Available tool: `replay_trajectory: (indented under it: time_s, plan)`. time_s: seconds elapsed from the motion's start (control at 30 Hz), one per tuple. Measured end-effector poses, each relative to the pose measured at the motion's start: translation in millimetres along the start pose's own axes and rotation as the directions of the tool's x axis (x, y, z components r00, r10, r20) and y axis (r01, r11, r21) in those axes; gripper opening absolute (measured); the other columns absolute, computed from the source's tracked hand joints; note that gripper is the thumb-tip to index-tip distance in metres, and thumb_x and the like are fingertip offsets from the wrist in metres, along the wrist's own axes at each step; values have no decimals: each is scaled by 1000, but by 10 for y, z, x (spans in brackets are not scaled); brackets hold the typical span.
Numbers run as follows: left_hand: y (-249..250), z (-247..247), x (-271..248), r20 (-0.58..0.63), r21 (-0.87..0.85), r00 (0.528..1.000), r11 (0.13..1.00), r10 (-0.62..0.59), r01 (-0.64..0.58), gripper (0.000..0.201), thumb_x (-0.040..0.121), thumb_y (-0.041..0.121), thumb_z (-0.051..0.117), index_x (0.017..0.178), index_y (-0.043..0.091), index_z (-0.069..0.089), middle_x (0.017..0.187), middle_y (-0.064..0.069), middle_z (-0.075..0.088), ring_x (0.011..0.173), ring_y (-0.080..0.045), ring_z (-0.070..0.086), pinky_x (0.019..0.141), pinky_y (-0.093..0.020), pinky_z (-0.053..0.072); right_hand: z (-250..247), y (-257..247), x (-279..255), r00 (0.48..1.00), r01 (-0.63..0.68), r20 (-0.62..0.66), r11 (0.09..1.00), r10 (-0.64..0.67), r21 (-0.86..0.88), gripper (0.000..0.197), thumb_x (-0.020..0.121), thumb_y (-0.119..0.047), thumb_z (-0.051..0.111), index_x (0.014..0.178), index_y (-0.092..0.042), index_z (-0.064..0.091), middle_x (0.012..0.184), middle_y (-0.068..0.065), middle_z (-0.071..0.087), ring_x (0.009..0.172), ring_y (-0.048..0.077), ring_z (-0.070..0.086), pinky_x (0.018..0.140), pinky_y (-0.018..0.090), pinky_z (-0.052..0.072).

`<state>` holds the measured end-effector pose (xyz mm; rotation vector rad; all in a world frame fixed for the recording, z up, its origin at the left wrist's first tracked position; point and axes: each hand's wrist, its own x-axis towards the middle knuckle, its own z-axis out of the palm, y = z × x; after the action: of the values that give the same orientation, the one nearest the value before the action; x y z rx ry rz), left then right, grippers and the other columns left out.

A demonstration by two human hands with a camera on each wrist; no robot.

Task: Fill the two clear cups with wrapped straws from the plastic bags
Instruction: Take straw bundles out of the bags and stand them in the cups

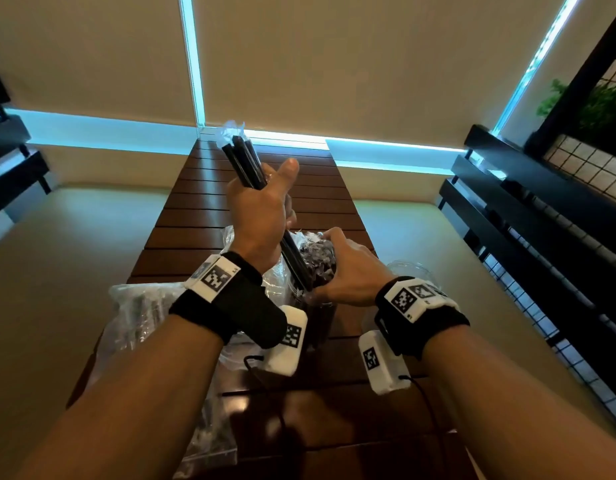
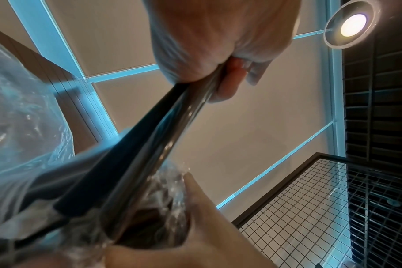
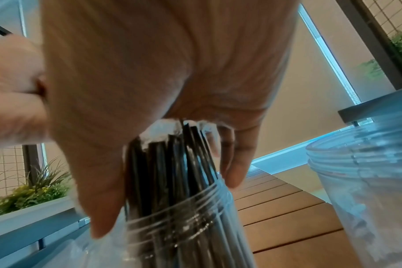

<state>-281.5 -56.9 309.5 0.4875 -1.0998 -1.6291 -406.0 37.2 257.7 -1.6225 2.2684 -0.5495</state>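
A small bundle of wrapped black straws (image 1: pixel 246 161) is being gripped in the left hand (image 1: pixel 261 216), the fingers curled around its middle and the thumb standing free, so that the bundle is being held tilted, its upper ends pointing away and its lower ends (image 2: pixel 117 181) angled down onto the mouth of a clear cup (image 3: pixel 181 217). That cup is being steadied from above by the right hand (image 1: pixel 348 268), whose fingers are being spread apart and draped over the tops of the many wrapped straws (image 3: pixel 172 159) already standing packed in it; the fingertips (image 3: pixel 234 174) are being pressed against the straws just above the ribbed rim. A second clear cup (image 3: pixel 365 181) is being left standing just to the right of the first on the slatted wooden table (image 1: pixel 202 216); what it holds cannot be told. Crumpled plastic bags (image 1: pixel 140 306) with dark straws inside are being left lying on the table to the left of the cups, under the left forearm. Black wristbands with white marker blocks (image 1: pixel 213 277) are being worn on both wrists.
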Motion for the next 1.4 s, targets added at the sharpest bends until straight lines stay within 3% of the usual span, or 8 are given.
replay_trajectory:
  time_s: [0.17,0.33,0.5,0.9,1.0,1.13,1.23,1.4]
  plan:
    - [-44,-80,12,-42,-7,999,1000,11,-11,35,94,11,66,70,23,44,42,11,38,33,-5,30,39,-20,29,-53,-6,22,996,65,57,993,-71,98,73,64,-35,89,111,-22,34,103,-8,57,85,5,56,62,14,40]
    - [-68,-54,20,-129,-13,991,999,42,-44,37,93,10,67,69,22,43,42,11,38,32,-6,31,38,-18,29,-110,18,-9,982,36,174,979,-72,201,83,63,-40,92,118,-23,33,108,-13,58,91,-1,59,65,12,45]
    - [-116,-49,-5,-181,-27,979,995,91,-97,35,93,8,67,70,19,43,41,8,37,30,-7,31,38,-18,29,52,-13,-21,994,94,-75,986,-85,135,74,61,-64,83,101,-24,36,97,-12,61,83,-3,58,63,16,43]
    - [-330,-104,-72,-301,6,949,995,95,-98,29,91,12,70,76,22,47,57,0,45,37,-5,42,40,-22,37,151,25,39,987,91,-141,991,-77,94,69,61,-42,82,110,-31,35,98,-7,66,82,14,65,78,42,58]
    - [-375,-133,-125,-274,71,954,992,121,-106,30,91,15,70,75,26,47,57,2,46,39,-6,44,44,-25,39,123,27,21,989,125,-96,983,-112,134,78,62,-35,86,119,-32,33,111,-7,60,92,10,63,82,33,57]
    - [-438,-165,-211,-149,263,956,942,252,-207,31,85,30,71,59,33,54,55,-3,48,46,-23,47,50,-37,47,69,24,15,989,147,-34,967,-143,208,80,66,-37,90,121,-31,32,105,-15,57,88,-4,59,66,2,44]
    - [-468,-126,-245,-92,341,946,902,312,-264,33,86,29,71,59,32,52,56,-3,50,50,-26,52,55,-42,52,100,44,5,986,163,-62,963,-154,216,75,68,-38,89,120,-29,36,104,-13,61,86,-1,63,66,6,48]
    - [-652,-65,-277,58,516,913,771,404,-374,37,90,22,70,62,28,47,54,10,50,49,-15,53,53,-28,49,138,118,12,980,196,-84,950,-181,243,67,70,-31,84,117,-29,36,104,-10,61,84,0,63,66,11,48]
